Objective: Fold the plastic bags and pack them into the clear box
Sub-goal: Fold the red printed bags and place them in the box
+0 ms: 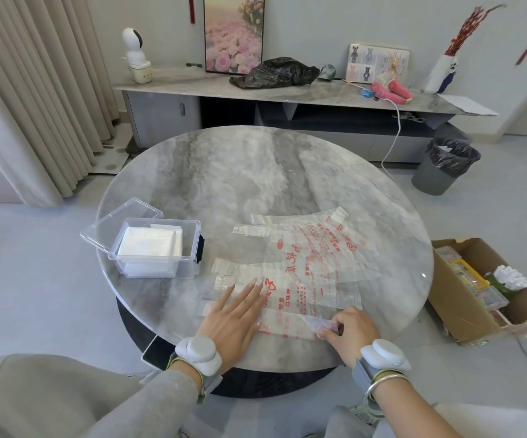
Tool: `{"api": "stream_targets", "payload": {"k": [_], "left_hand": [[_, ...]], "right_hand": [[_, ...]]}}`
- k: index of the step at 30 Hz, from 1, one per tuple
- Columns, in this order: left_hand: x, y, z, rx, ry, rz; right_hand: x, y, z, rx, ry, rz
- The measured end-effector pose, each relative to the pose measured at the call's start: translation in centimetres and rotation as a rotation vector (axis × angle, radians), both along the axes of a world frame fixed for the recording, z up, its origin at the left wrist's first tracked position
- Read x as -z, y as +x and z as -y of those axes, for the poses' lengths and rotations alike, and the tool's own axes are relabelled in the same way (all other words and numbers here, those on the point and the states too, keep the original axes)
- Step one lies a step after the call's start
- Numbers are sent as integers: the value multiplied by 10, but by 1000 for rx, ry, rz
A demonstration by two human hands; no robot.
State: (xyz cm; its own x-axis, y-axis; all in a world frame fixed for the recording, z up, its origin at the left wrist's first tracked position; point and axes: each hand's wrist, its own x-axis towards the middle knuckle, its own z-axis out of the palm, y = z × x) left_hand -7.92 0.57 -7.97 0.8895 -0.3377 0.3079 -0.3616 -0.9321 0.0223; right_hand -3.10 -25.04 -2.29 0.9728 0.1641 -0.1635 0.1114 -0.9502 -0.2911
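A round marble table [224, 172] is set in a living room. The fingers of the right hand [350, 330] are curled, and the near edge of the nearest plastic bag [287, 325] is pinched by them. The fingers of the left hand [233, 317] are laid straight and flat on the same bag. It is spread, with other plastic bags [316, 257], to the right of the clear box [158, 248], in which a white folded stack [148, 245] is held. The flat palm is best used as an anchor, the pinched edge drawn over evenly, and trapped air pressed out.
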Motion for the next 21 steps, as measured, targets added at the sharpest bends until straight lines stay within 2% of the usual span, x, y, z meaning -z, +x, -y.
{"api": "stream_targets", "payload": {"k": [5, 8, 11, 16, 21], "left_hand": [[17, -4, -7, -42, -1, -164], [15, -4, -7, -50, -7, -192], [15, -5, -6, -62, -9, -169], [11, -5, -3, -30, 23, -83], [10, -11, 2, 48, 24, -37]], "right_hand": [[-7, -5, -1, -41, -171, 55], [-13, -7, -3, -10, -203, 60], [-13, -10, -7, 6, -168, 94], [-5, -25, -31, -232, -188, 125], [21, -49, -54, -211, -173, -51]]}}
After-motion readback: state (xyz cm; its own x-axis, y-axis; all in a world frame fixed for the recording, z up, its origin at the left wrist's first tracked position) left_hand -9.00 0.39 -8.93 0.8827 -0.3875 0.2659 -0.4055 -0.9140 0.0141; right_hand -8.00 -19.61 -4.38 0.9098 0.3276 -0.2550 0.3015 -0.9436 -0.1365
